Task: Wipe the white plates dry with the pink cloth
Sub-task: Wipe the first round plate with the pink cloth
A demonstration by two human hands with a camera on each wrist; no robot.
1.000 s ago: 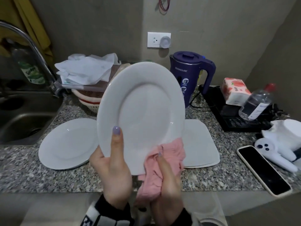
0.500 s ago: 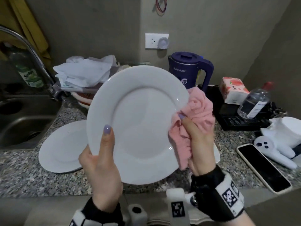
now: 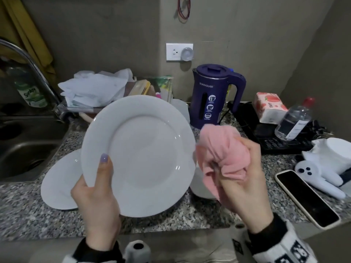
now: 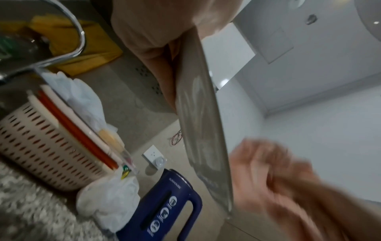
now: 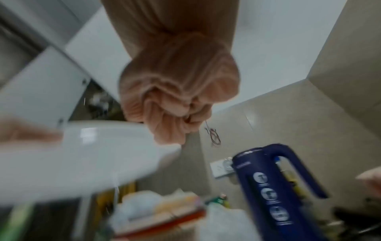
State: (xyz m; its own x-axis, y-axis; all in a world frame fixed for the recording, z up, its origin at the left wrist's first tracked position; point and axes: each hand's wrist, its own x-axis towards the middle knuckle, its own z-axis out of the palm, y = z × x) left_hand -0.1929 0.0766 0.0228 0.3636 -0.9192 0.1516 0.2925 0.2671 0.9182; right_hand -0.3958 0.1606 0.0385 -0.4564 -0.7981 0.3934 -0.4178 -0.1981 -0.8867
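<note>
- The left hand [image 3: 95, 196] gripped the lower-left rim of the round plate [image 3: 144, 154], thumb on its face, held tilted above the counter [image 3: 190, 215] — the fingers behind were hidden.
- The right hand [image 3: 245, 179] clenched the bunched pink cloth [image 3: 222, 152] just beside the plate's right rim; contact could not be told.
- A second plate [image 3: 57, 185] lay on the counter, half covered.
- A third plate [image 3: 201, 188] showed only a sliver.
- Both wrist views were blurred.
</note>
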